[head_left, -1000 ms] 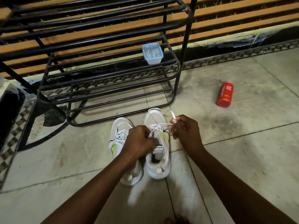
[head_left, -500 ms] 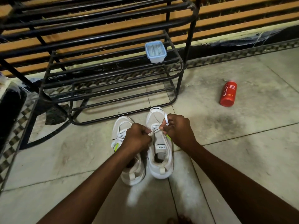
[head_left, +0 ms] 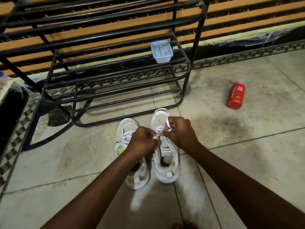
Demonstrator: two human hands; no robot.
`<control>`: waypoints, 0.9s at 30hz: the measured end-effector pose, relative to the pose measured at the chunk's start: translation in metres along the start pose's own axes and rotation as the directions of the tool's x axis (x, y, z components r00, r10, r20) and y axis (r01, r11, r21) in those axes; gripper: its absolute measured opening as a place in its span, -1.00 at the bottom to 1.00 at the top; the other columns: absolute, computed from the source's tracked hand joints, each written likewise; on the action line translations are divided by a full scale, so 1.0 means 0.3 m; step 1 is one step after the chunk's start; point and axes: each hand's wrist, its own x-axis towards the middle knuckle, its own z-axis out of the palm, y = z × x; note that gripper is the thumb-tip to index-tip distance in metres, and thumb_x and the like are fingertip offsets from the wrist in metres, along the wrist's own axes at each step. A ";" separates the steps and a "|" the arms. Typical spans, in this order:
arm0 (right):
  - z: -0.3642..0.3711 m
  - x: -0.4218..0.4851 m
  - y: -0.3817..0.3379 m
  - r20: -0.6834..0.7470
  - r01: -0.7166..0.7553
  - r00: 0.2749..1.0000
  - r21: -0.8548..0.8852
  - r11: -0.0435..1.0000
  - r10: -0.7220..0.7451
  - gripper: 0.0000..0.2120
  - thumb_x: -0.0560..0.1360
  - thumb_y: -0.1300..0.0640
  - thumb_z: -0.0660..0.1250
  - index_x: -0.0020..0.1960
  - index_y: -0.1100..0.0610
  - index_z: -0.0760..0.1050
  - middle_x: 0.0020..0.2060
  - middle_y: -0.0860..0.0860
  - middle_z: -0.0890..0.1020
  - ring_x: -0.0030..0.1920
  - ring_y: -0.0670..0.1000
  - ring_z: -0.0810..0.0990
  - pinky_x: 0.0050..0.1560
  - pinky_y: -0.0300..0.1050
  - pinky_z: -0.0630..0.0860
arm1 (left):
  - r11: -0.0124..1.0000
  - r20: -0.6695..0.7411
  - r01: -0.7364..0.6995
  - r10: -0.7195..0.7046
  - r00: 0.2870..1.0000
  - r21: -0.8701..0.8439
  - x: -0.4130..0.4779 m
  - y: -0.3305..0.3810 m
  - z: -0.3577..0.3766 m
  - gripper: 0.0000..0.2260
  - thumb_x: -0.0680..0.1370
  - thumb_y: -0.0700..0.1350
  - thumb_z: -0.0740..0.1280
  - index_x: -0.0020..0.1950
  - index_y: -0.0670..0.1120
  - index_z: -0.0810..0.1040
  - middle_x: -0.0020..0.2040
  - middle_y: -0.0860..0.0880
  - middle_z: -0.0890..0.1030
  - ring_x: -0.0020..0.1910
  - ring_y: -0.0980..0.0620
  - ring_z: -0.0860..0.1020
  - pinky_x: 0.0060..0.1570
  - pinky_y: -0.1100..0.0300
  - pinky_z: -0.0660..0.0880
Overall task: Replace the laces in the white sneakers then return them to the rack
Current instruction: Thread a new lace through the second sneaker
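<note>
Two white sneakers stand side by side on the tiled floor, toes toward the black metal rack (head_left: 115,80). The left sneaker (head_left: 127,129) is laced and shows a yellow-green stripe. Over the right sneaker (head_left: 166,164), both hands meet above the upper eyelets. My left hand (head_left: 142,142) pinches one end of the white lace (head_left: 168,125). My right hand (head_left: 179,133) grips the other end, with a loop of lace sticking up past its fingers. The hands hide most of the lacing.
A small clear tub with a blue rim (head_left: 161,51) sits on a middle shelf of the rack. A red body-wash bottle (head_left: 236,95) lies on the floor to the right. A dark object (head_left: 9,113) stands at the left edge.
My right hand has moved left from beside the sneaker to meet my left hand over the eyelets. The lace end it held out is now gathered into a loop.
</note>
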 end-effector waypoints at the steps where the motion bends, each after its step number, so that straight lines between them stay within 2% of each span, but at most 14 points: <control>1: 0.002 0.002 -0.001 -0.002 -0.001 1.000 -0.005 1.000 0.001 -0.75 0.34 0.19 0.52 -0.31 0.23 0.45 -0.37 0.12 0.65 -0.27 0.16 0.64 -0.16 0.06 0.57 | 1.000 -0.003 0.002 -0.002 1.000 0.003 0.000 -0.002 0.001 -0.78 0.43 -0.34 0.43 0.01 -0.11 0.64 -0.24 -0.05 0.61 -0.12 -0.22 0.69 -0.05 -0.16 0.67; 3: 0.011 0.000 -0.002 -0.013 -0.023 1.000 0.009 1.000 0.023 -0.76 0.32 0.19 0.53 -0.32 0.21 0.46 -0.39 0.09 0.65 -0.29 0.11 0.64 -0.21 -0.02 0.57 | 1.000 -0.007 0.002 -0.002 1.000 0.006 -0.002 -0.005 0.004 -0.78 0.43 -0.33 0.44 0.02 -0.10 0.64 -0.20 -0.09 0.63 -0.14 -0.22 0.69 -0.07 -0.16 0.67; 6: 0.024 -0.010 0.003 -0.054 -0.104 0.993 0.093 0.990 0.109 -0.77 0.24 0.16 0.61 -0.38 0.05 0.54 -0.43 -0.12 0.64 -0.37 -0.14 0.63 -0.32 -0.34 0.49 | 1.000 -0.013 -0.013 0.013 1.000 0.008 -0.003 -0.006 0.014 -0.78 0.43 -0.32 0.43 0.03 -0.13 0.66 -0.13 -0.20 0.69 -0.13 -0.23 0.69 -0.07 -0.17 0.66; 8: 0.029 -0.015 0.005 -0.051 -0.133 0.989 0.123 0.983 0.140 -0.75 0.22 0.14 0.63 -0.41 -0.03 0.55 -0.43 -0.20 0.64 -0.37 -0.20 0.62 -0.32 -0.43 0.44 | 1.000 -0.019 -0.011 0.011 1.000 0.002 -0.006 -0.007 0.019 -0.78 0.42 -0.32 0.44 0.04 -0.14 0.67 -0.12 -0.20 0.70 -0.12 -0.21 0.69 -0.06 -0.17 0.66; 10: 0.033 -0.015 0.009 -0.031 -0.126 0.991 0.128 0.984 0.131 -0.77 0.22 0.13 0.63 -0.39 -0.03 0.57 -0.40 -0.20 0.66 -0.34 -0.21 0.64 -0.27 -0.36 0.51 | 1.000 -0.019 -0.004 0.004 1.000 -0.017 -0.011 -0.008 0.020 -0.78 0.42 -0.31 0.45 0.04 -0.14 0.68 -0.10 -0.19 0.71 -0.11 -0.21 0.69 -0.08 -0.18 0.66; 13: 0.038 -0.019 0.005 -0.011 -0.122 0.992 0.138 0.983 0.124 -0.82 0.23 0.13 0.60 -0.34 0.00 0.60 -0.37 -0.16 0.68 -0.29 -0.20 0.67 -0.17 -0.15 0.62 | 1.000 -0.023 -0.013 0.012 1.000 -0.027 -0.013 -0.009 0.024 -0.79 0.42 -0.31 0.45 0.01 -0.12 0.69 -0.12 -0.19 0.71 -0.13 -0.23 0.70 -0.13 -0.18 0.67; 17: 0.056 -0.024 -0.002 -0.067 -0.108 0.991 0.117 0.987 0.117 -0.81 0.24 0.13 0.60 -0.34 0.03 0.58 -0.41 -0.15 0.65 -0.33 -0.19 0.64 -0.27 -0.23 0.54 | 0.999 -0.036 -0.010 0.008 0.999 -0.036 -0.018 -0.007 0.027 -0.85 0.43 -0.24 0.44 -0.04 -0.07 0.68 -0.19 -0.12 0.72 -0.22 -0.18 0.70 -0.17 -0.17 0.67; 19: 0.065 -0.030 -0.001 -0.096 -0.087 0.991 0.082 0.993 0.095 -0.83 0.32 0.13 0.56 -0.33 0.09 0.57 -0.42 -0.08 0.65 -0.35 -0.12 0.63 -0.26 -0.15 0.55 | 0.998 -0.045 0.001 -0.003 0.999 -0.060 -0.019 0.001 0.025 -0.91 0.43 -0.13 0.41 -0.10 -0.06 0.68 -0.22 -0.07 0.72 -0.23 -0.14 0.70 -0.13 -0.14 0.68; 21: 0.070 -0.036 -0.002 -0.107 -0.069 0.991 0.063 0.996 0.076 -0.83 0.41 0.13 0.50 -0.31 0.14 0.58 -0.41 -0.03 0.66 -0.33 -0.07 0.65 -0.21 -0.08 0.56 | 0.999 -0.064 -0.010 0.008 0.998 -0.039 -0.013 0.006 0.021 -0.86 0.46 -0.13 0.34 -0.13 -0.07 0.70 -0.20 -0.05 0.72 -0.19 -0.09 0.70 -0.08 -0.06 0.67; 24: 0.071 -0.040 -0.006 -0.082 -0.095 0.991 0.136 0.986 0.107 -0.89 0.38 0.17 0.54 -0.29 0.11 0.66 -0.39 -0.08 0.69 -0.31 -0.13 0.67 -0.18 -0.20 0.57 | 0.996 -0.101 -0.033 0.040 0.994 0.077 0.004 0.006 0.021 -0.78 0.55 -0.26 0.29 -0.08 -0.08 0.73 -0.12 -0.06 0.73 -0.08 -0.04 0.68 -0.02 0.06 0.63; 27: 0.068 -0.039 0.000 -0.066 -0.113 0.990 0.180 0.977 0.126 -0.90 0.34 0.16 0.58 -0.31 0.05 0.68 -0.38 -0.13 0.69 -0.32 -0.17 0.66 -0.24 -0.36 0.49 | 0.992 -0.159 -0.047 0.066 0.985 0.121 0.017 0.005 0.029 -0.82 0.52 -0.31 0.35 -0.13 -0.10 0.72 -0.16 -0.03 0.71 -0.08 0.00 0.66 -0.09 0.21 0.53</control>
